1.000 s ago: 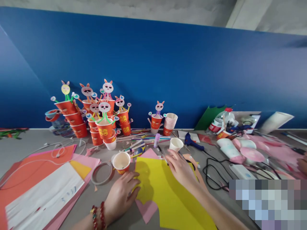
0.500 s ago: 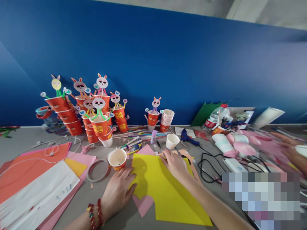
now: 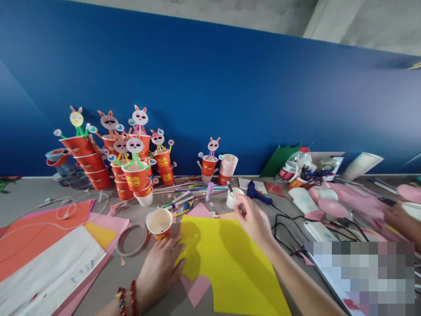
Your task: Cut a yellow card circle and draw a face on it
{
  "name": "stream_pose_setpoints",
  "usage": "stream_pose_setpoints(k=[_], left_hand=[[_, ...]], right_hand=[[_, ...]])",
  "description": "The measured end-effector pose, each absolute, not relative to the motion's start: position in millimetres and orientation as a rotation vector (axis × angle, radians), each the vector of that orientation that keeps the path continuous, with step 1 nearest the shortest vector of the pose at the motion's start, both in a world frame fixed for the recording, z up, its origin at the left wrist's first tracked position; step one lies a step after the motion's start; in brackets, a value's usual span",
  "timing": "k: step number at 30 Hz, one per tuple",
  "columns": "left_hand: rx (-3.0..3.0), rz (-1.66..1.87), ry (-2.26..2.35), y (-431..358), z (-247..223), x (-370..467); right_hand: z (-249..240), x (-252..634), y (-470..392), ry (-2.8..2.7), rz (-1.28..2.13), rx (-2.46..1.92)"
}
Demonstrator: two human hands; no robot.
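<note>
A large yellow paper sheet (image 3: 243, 272) lies flat in front of me, with a curved cut at its lower left and a faint circle drawn on it. My left hand (image 3: 162, 265) rests flat on its left edge, fingers stretched out and close to an upright paper cup (image 3: 160, 221). Over the far right part of the sheet, my right hand (image 3: 253, 219) is raised and closed on a slim pen (image 3: 231, 188) with a dark end. Just behind the pen stands a small white cup (image 3: 231, 201). Pink paper (image 3: 196, 289) shows under the sheet.
Red cups with rabbit figures (image 3: 135, 175) are stacked at the back left. A tape roll (image 3: 131, 239) lies left of my hand. A blue glue gun (image 3: 258, 193) and its black cable lie to the right. Another person's hand (image 3: 401, 224) is at the far right.
My right hand has lifted from the far edge of the yellow sheet and moved right, now with the pen raised in its fingers. My left hand has stayed on the sheet.
</note>
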State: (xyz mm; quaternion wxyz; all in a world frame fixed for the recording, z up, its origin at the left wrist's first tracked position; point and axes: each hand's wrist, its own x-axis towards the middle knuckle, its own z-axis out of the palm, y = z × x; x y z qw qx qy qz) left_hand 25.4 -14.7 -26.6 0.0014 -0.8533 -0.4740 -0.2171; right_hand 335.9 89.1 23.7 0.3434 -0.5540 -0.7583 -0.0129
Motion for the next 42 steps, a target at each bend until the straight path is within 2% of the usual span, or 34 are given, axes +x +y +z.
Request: stream_pose_setpoints(k=[4, 7, 10, 20, 28, 42], left_hand=[[-2.661, -0.699, -1.473, -15, -26, 26], [-2.639, -0.719, -1.457, -17, -25, 26], [-2.643, -0.725, -1.439, -18, -24, 27], [-2.662, -0.697, -1.493, -15, -29, 27], [-2.678, -0.721, -1.516, -17, -26, 28], [-2.728, -0.738, -1.514, -18, -19, 29]], right_hand=[[37, 355, 119, -1.740, 0.170, -1.266], [30, 362, 150, -1.596, 0.378, -1.191], [19, 361, 170, -1.574, 0.411, -1.206], [-3, 360, 167, -1.726, 0.188, -1.377], [-6, 360, 153, -1.956, -0.021, -1.318], [-14, 349, 152, -2.024, -0.090, -1.293]])
